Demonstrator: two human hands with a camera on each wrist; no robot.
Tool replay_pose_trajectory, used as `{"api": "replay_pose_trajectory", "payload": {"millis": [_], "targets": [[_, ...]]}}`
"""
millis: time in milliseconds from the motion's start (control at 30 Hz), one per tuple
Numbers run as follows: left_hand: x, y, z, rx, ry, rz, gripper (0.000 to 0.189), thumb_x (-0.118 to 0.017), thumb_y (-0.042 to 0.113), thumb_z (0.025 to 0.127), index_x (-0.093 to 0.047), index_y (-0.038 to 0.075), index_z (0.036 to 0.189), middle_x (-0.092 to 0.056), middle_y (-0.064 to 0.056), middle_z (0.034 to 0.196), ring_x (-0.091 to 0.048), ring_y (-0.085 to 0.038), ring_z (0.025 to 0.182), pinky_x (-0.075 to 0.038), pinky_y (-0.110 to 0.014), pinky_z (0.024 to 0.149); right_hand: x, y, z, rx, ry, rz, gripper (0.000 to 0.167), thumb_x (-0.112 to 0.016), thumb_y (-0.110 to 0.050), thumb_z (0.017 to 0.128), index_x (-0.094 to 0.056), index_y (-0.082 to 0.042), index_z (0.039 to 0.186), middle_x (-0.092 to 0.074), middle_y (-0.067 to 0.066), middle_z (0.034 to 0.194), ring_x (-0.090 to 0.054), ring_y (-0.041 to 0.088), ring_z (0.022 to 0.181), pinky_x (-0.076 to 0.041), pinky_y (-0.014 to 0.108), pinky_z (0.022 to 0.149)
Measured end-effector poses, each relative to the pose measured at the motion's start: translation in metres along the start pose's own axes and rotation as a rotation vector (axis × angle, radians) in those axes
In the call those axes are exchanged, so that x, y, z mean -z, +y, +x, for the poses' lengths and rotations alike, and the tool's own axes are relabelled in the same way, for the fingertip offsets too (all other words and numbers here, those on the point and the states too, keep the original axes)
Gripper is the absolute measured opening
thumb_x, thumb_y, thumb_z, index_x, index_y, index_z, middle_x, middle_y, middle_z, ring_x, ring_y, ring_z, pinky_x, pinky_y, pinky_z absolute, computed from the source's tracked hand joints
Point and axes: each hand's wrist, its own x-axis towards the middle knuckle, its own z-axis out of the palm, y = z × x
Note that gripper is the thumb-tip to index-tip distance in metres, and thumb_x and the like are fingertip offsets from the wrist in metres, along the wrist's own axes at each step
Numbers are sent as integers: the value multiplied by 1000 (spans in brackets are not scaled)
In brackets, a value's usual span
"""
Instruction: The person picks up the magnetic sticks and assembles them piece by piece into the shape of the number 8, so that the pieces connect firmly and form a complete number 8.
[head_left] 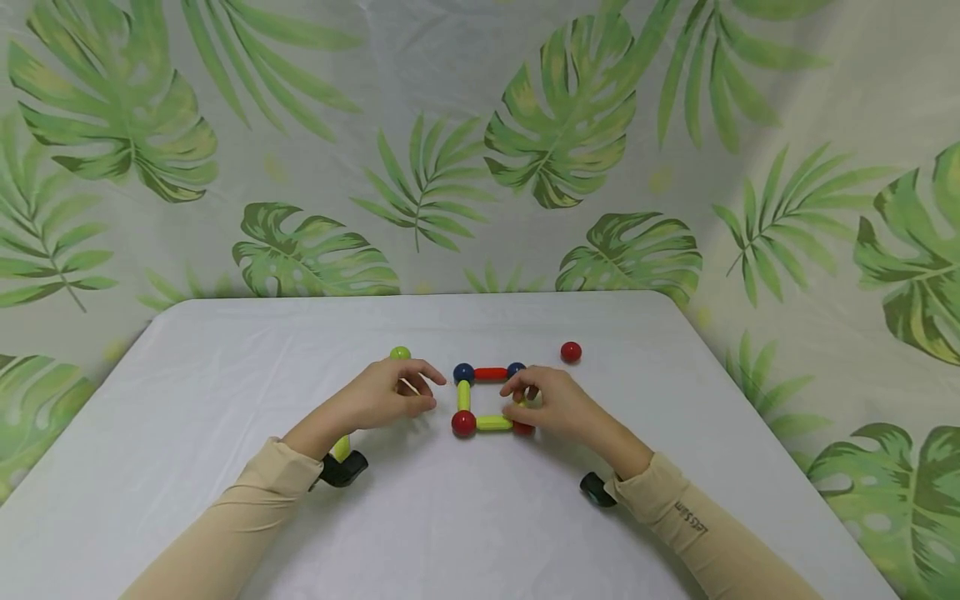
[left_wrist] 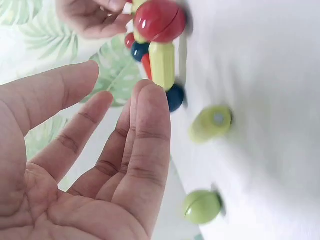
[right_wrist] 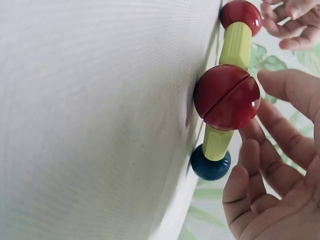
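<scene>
Balls and rods joined into a square frame lie on the table. Its near corners are a red ball [head_left: 463, 423] and another red ball [right_wrist: 227, 97]; its far corners are blue balls [head_left: 464, 372]. One red rod [head_left: 491, 374] forms the far side, yellow-green rods [head_left: 493, 423] the others. My right hand [head_left: 558, 404] is at the right side, thumb and loosely bent fingers close about the near right red ball, partly covering that side in the head view. To the left of the frame, my left hand [head_left: 386, 396] hovers with relaxed fingers and holds nothing.
A loose red ball [head_left: 571, 352] lies at the back right, a green ball [head_left: 401, 352] beyond my left hand. In the left wrist view a yellow-green rod [left_wrist: 212, 122] shows a metal end. Another yellow-green piece [head_left: 342, 448] is partly hidden by my left wrist.
</scene>
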Motion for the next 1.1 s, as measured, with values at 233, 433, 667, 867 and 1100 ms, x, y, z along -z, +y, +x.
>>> {"api": "replay_pose_trajectory", "payload": {"millis": [233,433,667,867,1100], "targets": [[13,-3,-8,22,46,60,33,-74,19,100,-71,10,132,-74,-6,108,-72,-15,95,-57,-31,82,-3,-4,2,137,-66,-71,26,-82,-22,96,-76,-10,119,-74,-1,100,-61,15,95,-54,35,87],[16,-11,-2,73,79,115,34,-76,18,98,-71,6,130,-74,-7,101,-70,-14,80,-55,-29,74,-8,-14,5,180,-101,-78,30,-82,-21,96,-75,-10,123,-75,3,110,-67,20,103,-60,29,89],[11,-21,7,118,64,149,36,-79,21,96,-72,7,128,-73,-6,91,-69,-17,71,-50,-29,70,-14,-22,13,224,-136,-116,30,-82,-22,96,-74,-13,124,-76,1,113,-69,18,105,-59,35,94],[6,-24,16,137,59,187,31,-81,23,94,-75,9,121,-73,-5,87,-64,-14,68,-51,-27,65,-19,-28,16,218,-163,-141,30,-81,-20,97,-75,-17,127,-77,-3,118,-70,16,109,-57,38,99],[2,-26,23,162,50,189,29,-83,24,94,-75,11,118,-71,-4,85,-64,-15,68,-49,-27,63,-21,-31,17,213,-174,-137,31,-82,-20,97,-76,-18,127,-76,-4,116,-70,15,108,-58,37,100]]}}
